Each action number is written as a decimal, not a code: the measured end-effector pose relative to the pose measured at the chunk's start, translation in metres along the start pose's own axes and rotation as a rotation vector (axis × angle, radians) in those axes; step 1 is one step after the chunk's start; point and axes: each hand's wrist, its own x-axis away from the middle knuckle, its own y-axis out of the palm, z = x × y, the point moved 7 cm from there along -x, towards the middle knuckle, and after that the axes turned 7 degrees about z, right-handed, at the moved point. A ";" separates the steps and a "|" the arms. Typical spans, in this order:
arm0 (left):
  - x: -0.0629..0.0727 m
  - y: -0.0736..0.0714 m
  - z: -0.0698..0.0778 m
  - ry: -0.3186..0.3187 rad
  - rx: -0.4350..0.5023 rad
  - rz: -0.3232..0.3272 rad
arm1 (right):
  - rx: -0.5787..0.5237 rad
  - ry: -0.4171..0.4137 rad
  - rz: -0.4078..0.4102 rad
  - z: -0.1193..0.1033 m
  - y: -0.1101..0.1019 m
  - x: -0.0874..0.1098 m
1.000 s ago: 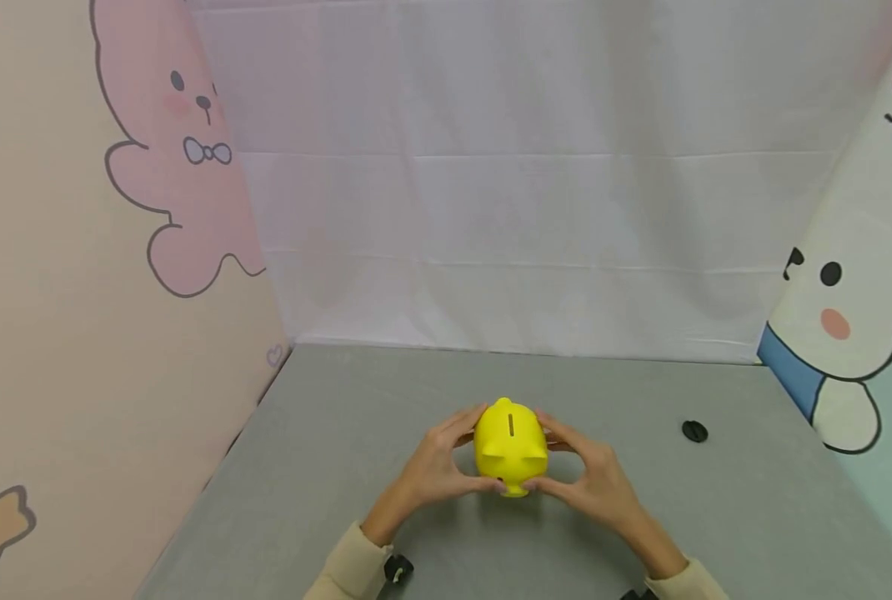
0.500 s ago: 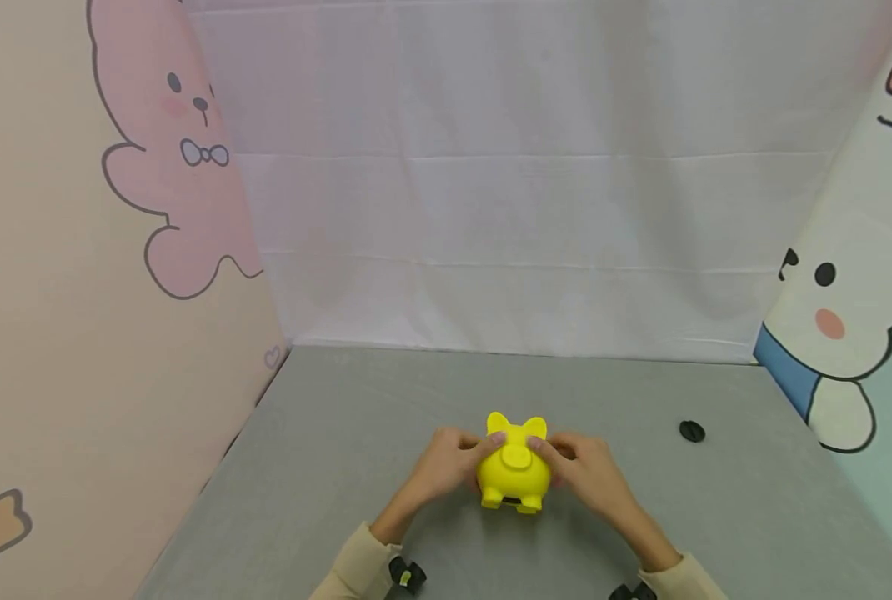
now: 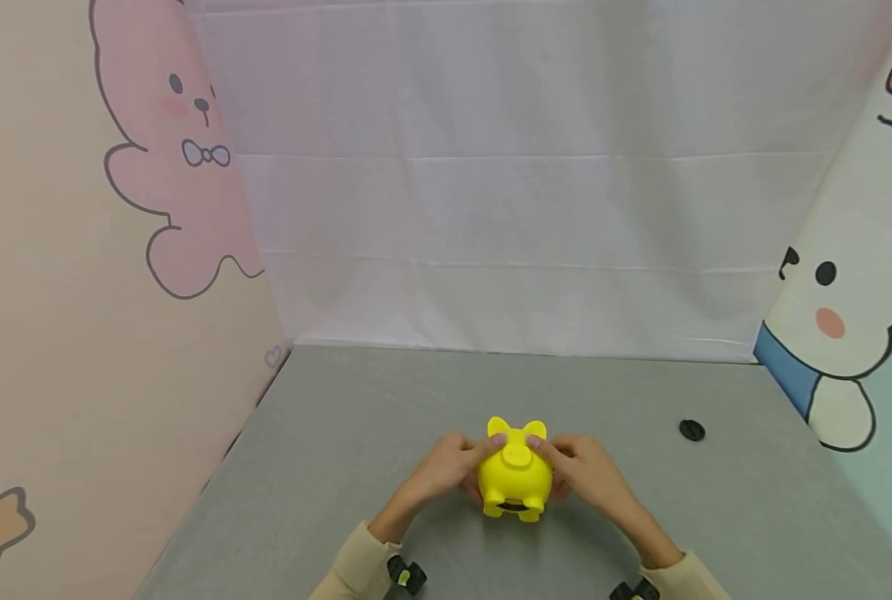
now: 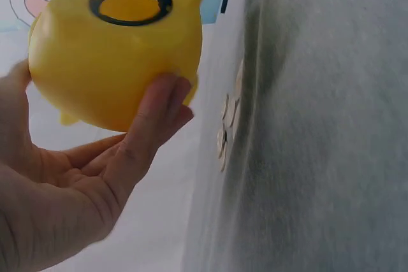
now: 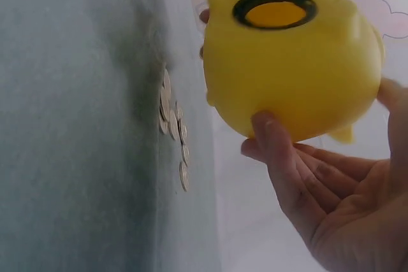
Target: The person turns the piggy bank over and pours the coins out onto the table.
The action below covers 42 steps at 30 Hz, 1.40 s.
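Note:
A yellow piggy bank (image 3: 516, 483) is held between both hands over the grey table, its snout facing the head camera. My left hand (image 3: 446, 467) grips one side, thumb beside the snout and fingers round the back. On the other side my right hand (image 3: 588, 473) grips it the same way. Both wrist views show the round belly hole with its black rim (image 4: 167, 7), uncovered. Several coins (image 5: 173, 124) lie on the table below the bank, hidden from the head view. To the right lies a round black stopper (image 3: 691, 430).
The grey cloth-covered table (image 3: 341, 417) ends at a white curtain (image 3: 491, 208) behind. Printed side walls stand left and right, with a pink bear (image 3: 183, 192) and a white cartoon animal (image 3: 844, 333). Small black cameras (image 3: 406, 575) sit at the cuffs.
The piggy bank has turned from its slotted back showing to its snout showing, held by both hands throughout. Over the last half second it has come slightly lower in view. The stopper stays put.

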 end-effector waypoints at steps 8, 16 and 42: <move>0.006 -0.013 0.016 0.292 -0.039 0.056 | 0.029 -0.373 0.072 -0.013 -0.007 0.008; 0.027 -0.016 0.044 0.916 -0.253 0.262 | 0.062 -0.906 0.285 -0.034 -0.015 0.028; 0.003 -0.012 0.018 0.242 -0.073 0.155 | 0.113 -0.253 0.210 -0.014 -0.009 0.007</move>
